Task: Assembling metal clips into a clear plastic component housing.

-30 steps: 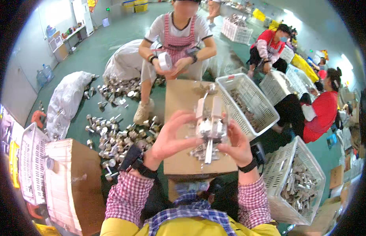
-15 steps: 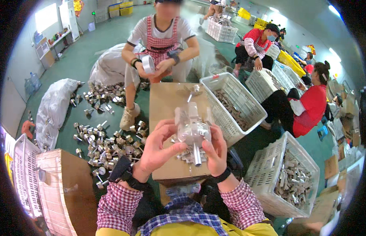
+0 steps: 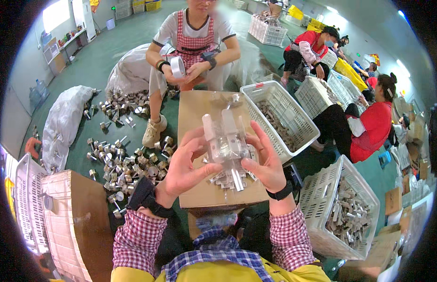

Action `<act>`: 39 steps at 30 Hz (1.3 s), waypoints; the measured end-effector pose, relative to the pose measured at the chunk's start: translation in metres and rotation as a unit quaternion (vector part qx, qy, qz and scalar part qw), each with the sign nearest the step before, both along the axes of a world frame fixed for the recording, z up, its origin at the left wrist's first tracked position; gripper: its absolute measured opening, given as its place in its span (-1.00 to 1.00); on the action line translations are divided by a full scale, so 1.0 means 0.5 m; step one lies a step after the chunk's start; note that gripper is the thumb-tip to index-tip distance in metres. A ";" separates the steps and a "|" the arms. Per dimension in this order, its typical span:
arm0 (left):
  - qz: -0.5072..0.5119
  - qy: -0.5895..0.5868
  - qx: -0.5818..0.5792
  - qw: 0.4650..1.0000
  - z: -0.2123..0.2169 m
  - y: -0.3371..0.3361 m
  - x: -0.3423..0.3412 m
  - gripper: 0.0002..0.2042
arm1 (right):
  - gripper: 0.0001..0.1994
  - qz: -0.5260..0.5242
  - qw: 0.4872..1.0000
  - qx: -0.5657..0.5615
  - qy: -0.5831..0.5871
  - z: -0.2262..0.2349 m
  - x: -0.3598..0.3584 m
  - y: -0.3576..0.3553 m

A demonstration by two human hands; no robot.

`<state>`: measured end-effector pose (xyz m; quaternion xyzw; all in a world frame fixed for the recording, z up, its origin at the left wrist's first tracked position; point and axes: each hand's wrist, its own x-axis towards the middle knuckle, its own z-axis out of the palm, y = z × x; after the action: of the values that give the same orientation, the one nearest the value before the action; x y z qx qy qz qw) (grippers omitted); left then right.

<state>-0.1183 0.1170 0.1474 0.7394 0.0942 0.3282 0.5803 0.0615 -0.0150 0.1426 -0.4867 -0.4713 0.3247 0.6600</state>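
A clear plastic bag of metal fittings (image 3: 226, 141) is held up over the cardboard box (image 3: 199, 188), pinched between the left hand (image 3: 183, 169) and right hand (image 3: 265, 162), probably for easier handling.

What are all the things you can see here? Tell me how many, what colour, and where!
Clear bag of metal parts: one, see-through and silver, held up in the middle.
Cardboard box: one, brown, under the hands.
White baskets: several, white, to the right, holding metal parts.
Loose metal parts: too many to count, silver, on the green floor at left.
Sacks: two, white, left and behind.
Tape roll: one, grey, held by the person sitting opposite.
Left hand: on the bag.
Right hand: on the bag.
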 end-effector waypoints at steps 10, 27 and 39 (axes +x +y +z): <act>-0.021 -0.045 -0.079 0.996 -0.021 0.025 0.012 -0.57 | -0.22 -0.013 1.000 -0.024 0.011 -0.006 -0.001 0.025; 0.046 -0.002 -0.142 0.989 -0.096 0.049 0.042 -0.61 | -0.53 -0.039 0.977 -0.051 0.204 -0.075 -0.010 0.069; 0.092 0.035 -0.075 0.992 -0.095 0.045 0.053 -0.61 | -0.61 -0.058 0.972 -0.039 0.225 -0.092 0.002 0.075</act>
<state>-0.0919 0.1397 0.1000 0.6928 0.2062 0.3464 0.5979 0.0624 0.0225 0.0965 -0.4532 -0.2684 0.4050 0.7473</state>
